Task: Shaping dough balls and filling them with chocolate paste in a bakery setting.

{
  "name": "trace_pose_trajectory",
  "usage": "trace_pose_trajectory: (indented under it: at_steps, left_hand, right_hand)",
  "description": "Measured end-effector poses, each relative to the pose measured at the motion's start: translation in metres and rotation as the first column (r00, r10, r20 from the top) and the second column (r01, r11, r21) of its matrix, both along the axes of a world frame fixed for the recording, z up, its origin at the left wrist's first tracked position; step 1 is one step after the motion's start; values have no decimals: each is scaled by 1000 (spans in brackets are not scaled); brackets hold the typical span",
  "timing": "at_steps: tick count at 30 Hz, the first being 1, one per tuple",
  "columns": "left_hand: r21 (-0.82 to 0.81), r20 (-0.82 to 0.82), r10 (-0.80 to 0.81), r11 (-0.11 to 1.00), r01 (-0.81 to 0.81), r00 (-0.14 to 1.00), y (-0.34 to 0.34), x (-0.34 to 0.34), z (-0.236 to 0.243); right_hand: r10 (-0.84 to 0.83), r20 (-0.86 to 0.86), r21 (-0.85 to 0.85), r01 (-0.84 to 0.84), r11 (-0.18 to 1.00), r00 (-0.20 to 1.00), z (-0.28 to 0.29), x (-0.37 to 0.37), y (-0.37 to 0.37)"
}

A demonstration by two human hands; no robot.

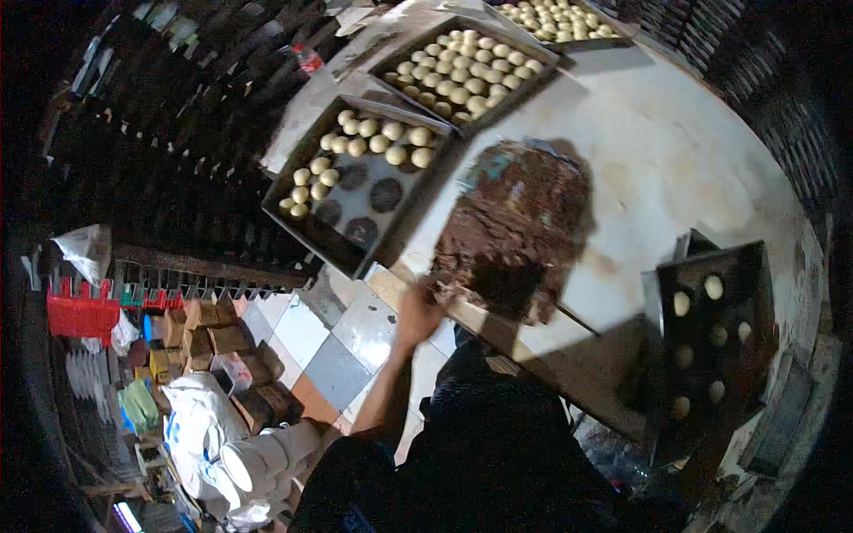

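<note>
A large mound of brown paste (506, 222), like a dark filling, lies on the pale worktable with a crumpled plastic sheet (489, 169) at its far end. My left hand (418, 315) is at the table's near edge, touching or right beside the mound's near left corner; its fingers are too dark and partly hidden to read. A thin dark rod (577, 320) sticks out of the mound's near right side. To the right, a dark tray (755, 275) bears several pale dough balls (713, 287). My right hand does not show.
Beyond the mound stand a half-filled tray of dough balls (404, 222), a full tray (542, 75) and another at the far edge (622, 40). Dark stacked racks (178, 178) rise at left. Cartons (213, 342), a white sack (195, 417) and a red crate (84, 315) sit on the tiled floor.
</note>
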State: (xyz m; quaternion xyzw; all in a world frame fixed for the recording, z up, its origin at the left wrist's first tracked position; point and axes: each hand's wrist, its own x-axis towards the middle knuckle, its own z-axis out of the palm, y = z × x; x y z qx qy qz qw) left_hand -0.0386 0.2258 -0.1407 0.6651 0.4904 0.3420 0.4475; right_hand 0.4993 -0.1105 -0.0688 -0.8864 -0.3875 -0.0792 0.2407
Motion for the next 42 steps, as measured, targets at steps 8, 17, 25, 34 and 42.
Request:
trace_pose_trajectory:
  at_steps: [8,17,25,34,42]
  left_hand:
    - [349,-709,421,907,-237,566,290,-225,-43]
    - [518,-44,620,685,-513,784,258,-147,-42]
    - [405,83,-273,888,218,958,-24,47,64]
    - [43,411,-391,911,411,824,-127,82,121]
    - [344,370,-284,926,154,885,-189,76,138]
  right_hand:
    - [-75,127,10,74,997,989,12,-134,32]
    - [-13,138,94,0,996,990,38,-209,55]
    - [607,-765,580,-182,794,213,-22,-298,154]
    - [872,-285,568,-663,487,397,81,-296,131]
    - [738,-292,735,-351,580,609,84,-349,96]
